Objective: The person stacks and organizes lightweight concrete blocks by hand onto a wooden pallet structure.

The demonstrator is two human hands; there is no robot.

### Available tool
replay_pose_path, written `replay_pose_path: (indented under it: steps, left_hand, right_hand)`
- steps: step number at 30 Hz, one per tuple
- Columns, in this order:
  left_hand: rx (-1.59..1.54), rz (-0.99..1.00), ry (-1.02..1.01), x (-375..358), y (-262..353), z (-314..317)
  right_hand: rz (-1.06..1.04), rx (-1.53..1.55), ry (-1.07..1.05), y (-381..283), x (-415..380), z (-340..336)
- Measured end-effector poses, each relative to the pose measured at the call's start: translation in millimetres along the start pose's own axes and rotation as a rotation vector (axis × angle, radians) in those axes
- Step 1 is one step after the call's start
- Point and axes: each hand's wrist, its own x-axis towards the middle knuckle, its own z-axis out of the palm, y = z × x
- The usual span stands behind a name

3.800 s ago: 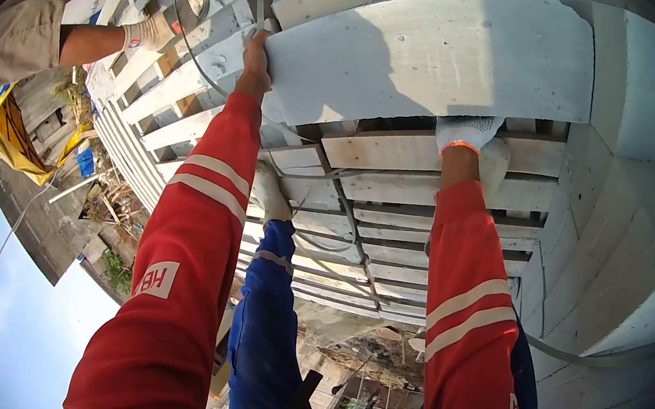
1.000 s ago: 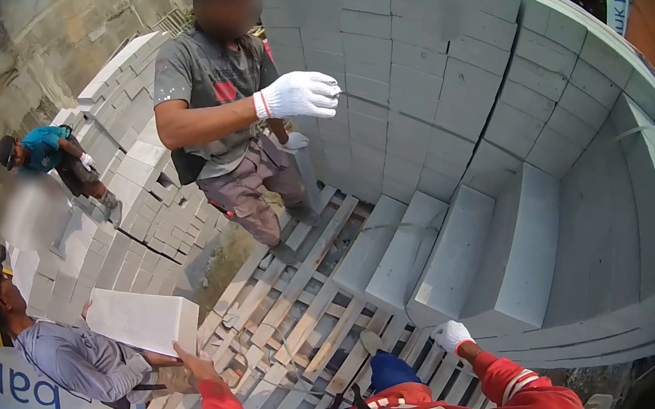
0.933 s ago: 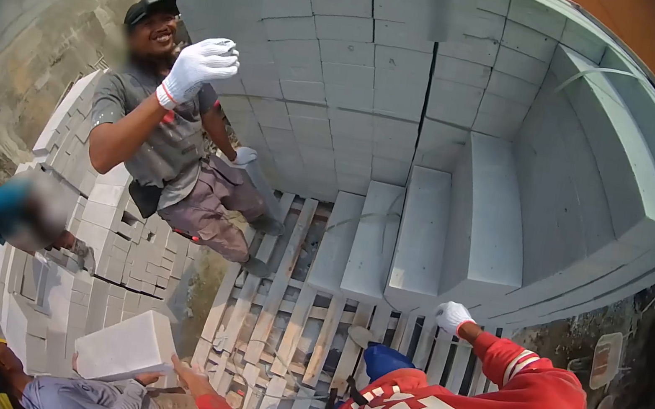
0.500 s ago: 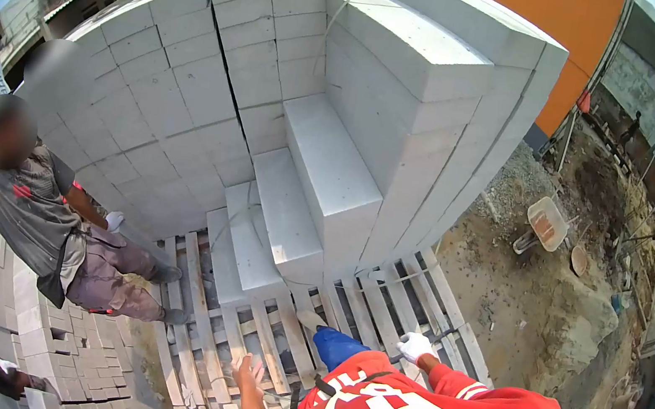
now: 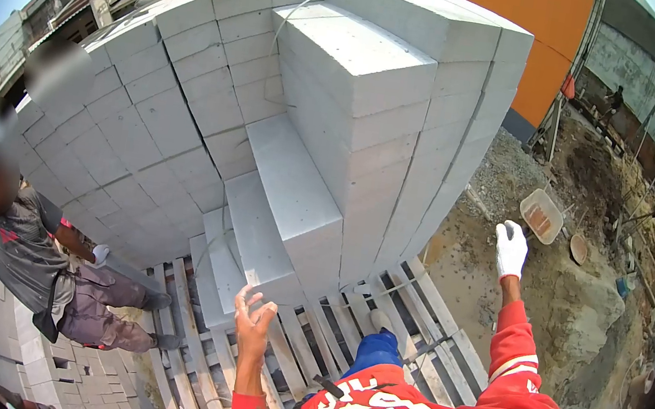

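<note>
My left hand, bare, is raised in front of the lowest steps of the block stack. Its fingers are apart and loosely bent, with nothing in them. My right hand, in a white glove, is held up to the right of the stack, fingers slightly bent and holding nothing visible. Large pale grey blocks rise in steps before me, with a thin loose strap hanging over them. Beneath, a wooden pallet shows its slats around my foot, and a dark strap lies across it.
At the left a person in a grey shirt and gloves stands beside the stack. Paving bricks are piled at lower left. To the right are a wheelbarrow, a sand heap and rough ground. An orange wall stands behind.
My right hand has risen from low over the pallet to out beside the stack. My left hand has come up toward the steps. The view has shifted.
</note>
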Motion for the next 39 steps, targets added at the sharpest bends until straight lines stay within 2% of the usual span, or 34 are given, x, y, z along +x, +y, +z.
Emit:
replay_pose_path:
  steps: [4,6,8,10,13,14,16,18,19,21,22,24,27,29,33,34,35,36,37,39]
  left_hand:
    - [-0.044,0.322,-0.119,65.9,101.6,91.0]
    - [0.041,0.528,-0.048,106.8,135.4,154.4]
    - [0.108,0.656,0.085,140.9,161.7,220.4]
    - [0.159,0.867,0.308,184.6,172.8,275.4]
    - [0.258,1.013,0.493,225.5,186.0,308.1]
    - [0.268,1.004,0.516,232.1,186.3,309.2]
    - [0.253,1.090,0.592,232.4,183.4,305.3]
    - [0.274,1.094,0.670,237.1,184.6,299.8]
    - [0.313,1.129,0.674,238.5,185.5,290.6]
    - [0.217,1.075,0.668,236.5,186.3,279.3]
    - [0.089,0.981,0.663,233.0,187.2,274.6]
    - [0.088,0.919,0.689,233.9,189.6,260.9]
    - [0.166,0.971,0.534,235.7,188.0,239.3]
    - [0.171,0.917,0.432,228.0,189.4,226.8]
    - [-0.498,0.226,-0.159,239.5,217.2,207.8]
    - [-0.518,0.257,-0.157,243.8,224.5,207.0]
    - [-0.496,0.182,-0.273,248.6,231.0,211.3]
    - [-0.483,0.113,-0.371,249.6,233.2,214.8]
    - [-0.494,0.134,-0.367,252.8,233.5,216.3]
    - [-0.511,0.142,-0.278,247.8,231.5,219.1]
  right_hand:
    - [-0.390,0.354,-0.066,-139.7,67.8,6.5]
    - [-0.837,0.268,0.040,-185.6,89.1,27.7]
    - [-1.075,0.289,0.059,-221.6,106.0,56.8]
    - [-1.245,0.394,0.020,-251.6,129.7,85.5]
    - [-1.304,0.481,0.045,-275.8,160.1,126.5]
    - [-1.320,0.497,0.063,-279.3,165.7,136.8]
    - [-1.298,0.493,0.169,-280.4,164.6,153.5]
    - [-1.262,0.411,0.164,-289.0,156.3,151.7]
    - [-1.260,0.417,0.087,-289.0,152.5,148.9]
    - [-1.289,0.398,-0.056,-292.1,138.9,135.3]
    - [-1.320,0.381,-0.130,-295.3,128.4,130.3]
    - [-1.375,0.440,-0.004,-297.3,109.7,143.1]
    - [-1.169,0.403,-0.035,-292.8,103.4,140.5]
    - [-1.165,0.515,0.076,-301.5,105.5,149.4]
    - [-1.057,0.546,0.207,-318.0,99.7,161.5]
    - [-1.019,0.531,0.218,-323.1,98.2,162.1]
    - [-1.060,0.548,0.225,-329.3,95.3,159.6]
    - [-0.890,0.585,0.238,-336.4,90.9,156.6]
    - [-0.727,0.639,0.239,-349.0,84.9,159.1]
    - [-0.527,0.639,0.206,-358.7,75.3,159.1]
